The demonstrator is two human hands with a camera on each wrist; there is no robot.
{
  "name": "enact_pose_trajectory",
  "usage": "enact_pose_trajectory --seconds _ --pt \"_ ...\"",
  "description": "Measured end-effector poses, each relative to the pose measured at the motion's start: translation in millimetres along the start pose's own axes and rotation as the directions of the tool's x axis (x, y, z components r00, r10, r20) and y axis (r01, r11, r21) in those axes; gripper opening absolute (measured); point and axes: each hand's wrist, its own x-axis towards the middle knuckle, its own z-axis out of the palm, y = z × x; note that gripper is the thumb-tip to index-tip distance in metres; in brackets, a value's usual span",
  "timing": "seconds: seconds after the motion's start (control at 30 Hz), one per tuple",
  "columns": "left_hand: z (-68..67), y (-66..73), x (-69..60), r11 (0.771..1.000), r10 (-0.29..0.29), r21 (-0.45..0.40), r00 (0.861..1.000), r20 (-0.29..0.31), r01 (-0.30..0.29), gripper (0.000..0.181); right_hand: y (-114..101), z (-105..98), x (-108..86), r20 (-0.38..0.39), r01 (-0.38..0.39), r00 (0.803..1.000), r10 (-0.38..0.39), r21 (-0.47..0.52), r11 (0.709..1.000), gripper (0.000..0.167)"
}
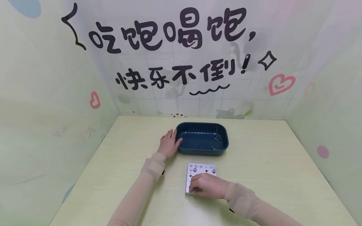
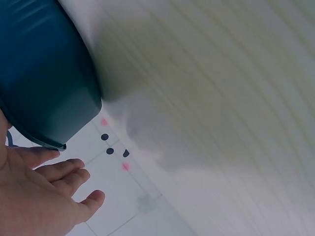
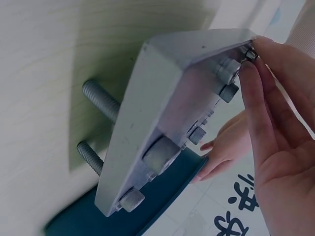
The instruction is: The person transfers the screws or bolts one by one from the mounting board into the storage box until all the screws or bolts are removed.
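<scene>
A silver metal plate (image 1: 202, 171) lies at the near middle of the table, with several bolts and screws in it. Threaded bolt ends (image 3: 101, 98) stick out of its underside in the right wrist view. At the plate's near left corner, my right hand (image 1: 209, 185) pinches a small screw (image 3: 250, 53) between thumb and finger; the fingertips partly cover it. My left hand (image 1: 168, 146) touches the left end of a dark blue tray (image 1: 202, 152), its fingers loosely extended along the rim.
Several loose screws (image 1: 217, 140) lie in the right part of the tray. The tray stands behind the plate, near the back wall (image 1: 198, 106). Printed side walls flank the pale wooden table (image 1: 254, 150).
</scene>
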Motion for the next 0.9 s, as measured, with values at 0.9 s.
enact_pose_trajectory --seconds 0.9 --pt "-0.8 0.2 0.3 1.0 0.009 -0.003 1.0 -0.008 -0.009 0.065 -2.4 3.1 9.9 -0.03 0.007 1.0 -0.006 0.018 1.0 0.017"
